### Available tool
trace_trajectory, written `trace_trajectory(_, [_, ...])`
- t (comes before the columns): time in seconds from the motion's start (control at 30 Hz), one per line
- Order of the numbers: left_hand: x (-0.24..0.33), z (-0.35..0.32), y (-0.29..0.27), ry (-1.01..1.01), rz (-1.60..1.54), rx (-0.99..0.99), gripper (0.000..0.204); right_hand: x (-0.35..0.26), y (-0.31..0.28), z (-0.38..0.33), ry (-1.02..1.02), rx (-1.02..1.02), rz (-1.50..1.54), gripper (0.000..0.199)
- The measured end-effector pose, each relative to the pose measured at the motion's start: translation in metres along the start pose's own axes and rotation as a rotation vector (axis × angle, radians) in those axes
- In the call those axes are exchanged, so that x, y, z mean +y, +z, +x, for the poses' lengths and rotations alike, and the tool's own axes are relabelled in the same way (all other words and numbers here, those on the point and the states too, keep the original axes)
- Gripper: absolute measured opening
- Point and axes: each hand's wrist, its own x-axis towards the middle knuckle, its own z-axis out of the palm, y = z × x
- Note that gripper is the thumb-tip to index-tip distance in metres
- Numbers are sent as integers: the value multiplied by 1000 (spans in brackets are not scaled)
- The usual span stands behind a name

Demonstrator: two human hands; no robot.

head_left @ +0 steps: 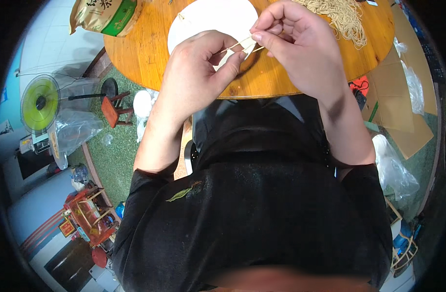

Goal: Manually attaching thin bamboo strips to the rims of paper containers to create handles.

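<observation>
Pale beige cord (248,47) stretches in crossing strands between my two hands, just above the near edge of a round wooden table (145,58). My left hand (201,70) pinches the cord between thumb and curled fingers. Opposite it, my right hand (301,46) grips the other side of the cord at thumb and fingertips. Behind the left hand lies a white round sheet or plate (213,19), with a small piece of beige cord (182,17) near its left rim. How the strands are looped is too small to tell.
A tangled heap of beige cord (347,22) lies on the table at far right. A gold and green bag (106,17) stands at far left. On the floor are a green fan (40,103), a small red-brown stool (111,111), cardboard (393,92) and clear plastic bags (391,165).
</observation>
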Motion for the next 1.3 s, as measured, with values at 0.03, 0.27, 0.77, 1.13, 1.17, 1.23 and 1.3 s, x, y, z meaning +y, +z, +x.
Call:
trace_trajectory(0.03, [1, 0, -1, 2, -20, -4, 15, 0, -2, 1, 55, -13, -8, 12])
trace_trajectory(0.27, [3, 2, 1, 13, -35, 7, 13, 38, -3, 0, -2, -22, -8, 10])
trace_trajectory(0.77, [-10, 0, 9, 48, 11, 62, 21, 36, 2, -5, 3, -55, 131, 11])
trace_trajectory(1.13, [-3, 8, 6, 406, 378, 164, 15, 45, -14, -2, 103, -40, 232, 18])
trace_trajectory(1.17, [-3, 9, 6, 416, 391, 171, 15, 45, -13, -2, 96, -22, 241, 20])
trace_trajectory(1.23, [-3, 10, 6, 427, 404, 178, 14, 47, -16, -2, 80, -47, 245, 21])
trace_trajectory(1.3, [-1, 12, 6, 456, 401, 175, 13, 46, -16, -3, 64, -74, 250, 22])
